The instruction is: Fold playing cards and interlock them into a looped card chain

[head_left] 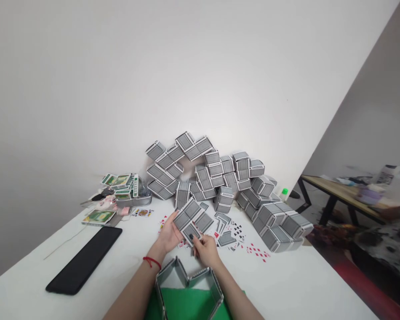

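Observation:
A piece made of interlocked playing cards (186, 214), grey backs outward, is held up above the table. My left hand (167, 235), with a red string on its wrist, grips it from the left and below. The thumb of my right hand (206, 251) presses on a grey-backed card (190, 232) at the near end of that piece; its other fingers are partly hidden underneath. Loose playing cards (226, 239), some face up, lie beyond and to the right of my hands. Closest to me, between my forearms, is a heart-shaped frame of folded cards (159, 286).
Many grey card blocks (166, 155) are stacked against the wall, with more blocks (273, 215) at right. Green card boxes (122, 181) and a pink item (107, 202) sit at left behind a long black pad (86, 260). A green-capped bottle (284, 193) stands behind the right blocks.

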Demonstrator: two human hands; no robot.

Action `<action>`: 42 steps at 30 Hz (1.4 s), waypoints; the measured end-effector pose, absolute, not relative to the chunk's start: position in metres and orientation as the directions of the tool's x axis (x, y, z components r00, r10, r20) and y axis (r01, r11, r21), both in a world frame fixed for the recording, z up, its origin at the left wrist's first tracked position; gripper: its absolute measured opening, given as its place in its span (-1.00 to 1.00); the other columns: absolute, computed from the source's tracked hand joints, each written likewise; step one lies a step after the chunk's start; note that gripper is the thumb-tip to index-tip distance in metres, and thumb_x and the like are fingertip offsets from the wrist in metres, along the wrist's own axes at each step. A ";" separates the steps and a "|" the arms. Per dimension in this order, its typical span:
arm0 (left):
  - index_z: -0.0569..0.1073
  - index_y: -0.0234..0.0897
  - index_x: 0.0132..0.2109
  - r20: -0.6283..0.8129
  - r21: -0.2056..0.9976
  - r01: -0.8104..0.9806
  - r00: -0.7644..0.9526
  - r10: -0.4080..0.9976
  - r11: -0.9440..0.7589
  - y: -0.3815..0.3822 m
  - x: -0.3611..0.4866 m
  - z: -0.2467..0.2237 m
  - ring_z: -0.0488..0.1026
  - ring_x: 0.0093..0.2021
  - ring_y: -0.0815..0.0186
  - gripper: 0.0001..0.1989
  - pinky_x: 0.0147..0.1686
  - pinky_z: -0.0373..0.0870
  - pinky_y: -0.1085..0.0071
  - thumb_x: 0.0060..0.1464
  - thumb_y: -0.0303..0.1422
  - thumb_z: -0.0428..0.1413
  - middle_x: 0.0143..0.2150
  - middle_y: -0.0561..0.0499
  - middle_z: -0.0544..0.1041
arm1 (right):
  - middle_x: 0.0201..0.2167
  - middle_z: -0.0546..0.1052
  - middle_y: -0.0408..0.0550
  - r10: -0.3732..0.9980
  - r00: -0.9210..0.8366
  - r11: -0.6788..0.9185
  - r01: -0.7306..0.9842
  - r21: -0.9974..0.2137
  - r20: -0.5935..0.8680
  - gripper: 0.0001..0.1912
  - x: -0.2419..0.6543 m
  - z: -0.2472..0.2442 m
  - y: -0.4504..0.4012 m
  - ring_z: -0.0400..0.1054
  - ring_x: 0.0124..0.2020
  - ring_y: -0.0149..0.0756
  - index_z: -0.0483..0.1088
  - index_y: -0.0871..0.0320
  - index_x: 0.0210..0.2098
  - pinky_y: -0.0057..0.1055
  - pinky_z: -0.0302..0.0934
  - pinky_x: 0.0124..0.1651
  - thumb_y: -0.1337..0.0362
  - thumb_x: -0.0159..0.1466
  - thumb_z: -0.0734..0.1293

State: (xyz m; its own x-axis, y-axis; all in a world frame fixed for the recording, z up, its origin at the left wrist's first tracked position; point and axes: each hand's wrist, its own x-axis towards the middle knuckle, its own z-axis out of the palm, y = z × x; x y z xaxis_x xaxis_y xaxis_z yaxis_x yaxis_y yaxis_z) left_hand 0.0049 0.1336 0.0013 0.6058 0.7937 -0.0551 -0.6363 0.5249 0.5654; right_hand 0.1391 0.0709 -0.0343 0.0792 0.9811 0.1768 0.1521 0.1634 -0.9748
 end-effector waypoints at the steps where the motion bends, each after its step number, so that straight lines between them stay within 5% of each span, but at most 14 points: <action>1: 0.41 -0.41 -0.15 -0.073 0.582 -0.628 0.592 0.802 0.517 0.135 0.005 0.000 0.48 -0.26 0.15 -0.66 -0.27 0.38 0.26 0.10 -0.24 -0.09 -0.31 -0.18 0.55 | -0.90 0.21 -0.26 0.985 0.057 0.150 0.168 -0.974 0.162 -0.45 0.138 -0.035 0.070 -0.01 -0.86 -0.56 0.38 0.21 -0.68 -0.59 -0.12 -0.74 -0.14 0.07 0.17; 6: 0.40 -0.43 -0.13 -0.077 0.666 -0.531 0.650 0.756 0.525 0.136 0.009 -0.003 0.45 -0.57 0.24 -0.60 -0.68 0.29 0.41 0.12 -0.20 -0.15 -0.43 -0.15 0.54 | -0.88 0.28 -0.21 0.997 0.030 0.072 0.115 -0.991 0.076 -0.43 0.134 -0.037 0.072 0.04 -0.88 -0.54 0.39 0.24 -0.64 -0.58 -0.09 -0.77 -0.19 0.03 0.18; 10: 0.38 -0.44 -0.10 -0.099 0.726 -0.451 0.679 0.728 0.519 0.135 0.014 -0.004 0.34 -0.73 0.32 -0.56 -0.81 0.17 0.45 0.12 -0.15 -0.16 -0.51 -0.10 0.52 | -0.85 0.33 -0.24 0.995 0.071 0.068 -0.057 -0.996 0.064 -0.47 0.129 -0.035 0.075 0.13 -0.87 -0.46 0.33 0.22 -0.44 -0.54 -0.01 -0.77 -0.17 -0.07 0.27; 18: 0.37 -0.42 -0.17 -0.094 0.745 -0.480 0.612 0.785 0.463 0.131 0.022 -0.011 0.31 -0.75 0.38 -0.59 -0.78 0.17 0.51 0.11 -0.13 -0.12 -0.57 -0.06 0.48 | -0.86 0.32 -0.30 0.993 0.087 0.092 -0.157 -0.983 0.079 -0.52 0.130 -0.029 0.074 0.13 -0.86 -0.44 0.24 0.17 -0.35 -0.54 -0.05 -0.78 -0.08 -0.07 0.32; 29: 0.35 -0.39 -0.17 0.046 0.835 -0.445 0.642 0.766 0.323 0.124 0.021 -0.009 0.26 -0.71 0.45 -0.67 -0.75 0.13 0.53 -0.01 -0.21 0.08 -0.55 0.00 0.44 | -0.79 0.39 -0.18 0.995 0.081 0.070 -0.116 -0.991 0.061 -0.58 0.137 -0.032 0.077 0.05 -0.85 -0.52 0.33 0.19 -0.61 -0.54 -0.10 -0.75 -0.09 0.01 0.27; 35: 0.39 -0.38 -0.36 0.073 0.868 -0.475 0.410 0.909 0.144 0.126 0.025 -0.008 0.32 -0.59 0.40 -0.67 -0.58 0.24 0.49 -0.11 -0.15 0.13 -0.55 0.03 0.44 | -0.78 0.40 -0.15 0.980 0.194 0.061 -0.137 -0.989 0.034 -0.53 0.138 -0.039 0.080 0.19 -0.78 -0.44 0.38 0.22 -0.55 -0.51 0.08 -0.65 -0.12 -0.02 0.27; 39: 0.42 -0.37 -0.37 0.094 0.925 -0.380 0.270 0.958 0.016 0.131 0.026 -0.009 0.37 -0.49 0.32 -0.64 -0.44 0.30 0.41 -0.14 -0.10 0.11 -0.49 -0.01 0.50 | -0.60 0.50 -0.07 0.927 0.346 0.127 0.069 -0.989 0.143 -0.54 0.139 -0.041 0.080 0.34 -0.59 -0.31 0.44 0.22 -0.39 -0.43 0.22 -0.47 -0.08 0.02 0.25; 42: 0.45 -0.38 -0.34 0.123 0.963 -0.263 0.217 0.968 -0.064 0.132 0.029 -0.011 0.39 -0.42 0.27 -0.64 -0.40 0.32 0.40 -0.15 -0.12 0.12 -0.47 -0.02 0.51 | -0.51 0.52 -0.06 0.926 0.297 0.192 0.158 -0.969 0.232 -0.59 0.139 -0.039 0.081 0.37 -0.45 -0.27 0.45 0.21 -0.37 -0.43 0.23 -0.38 -0.02 0.06 0.25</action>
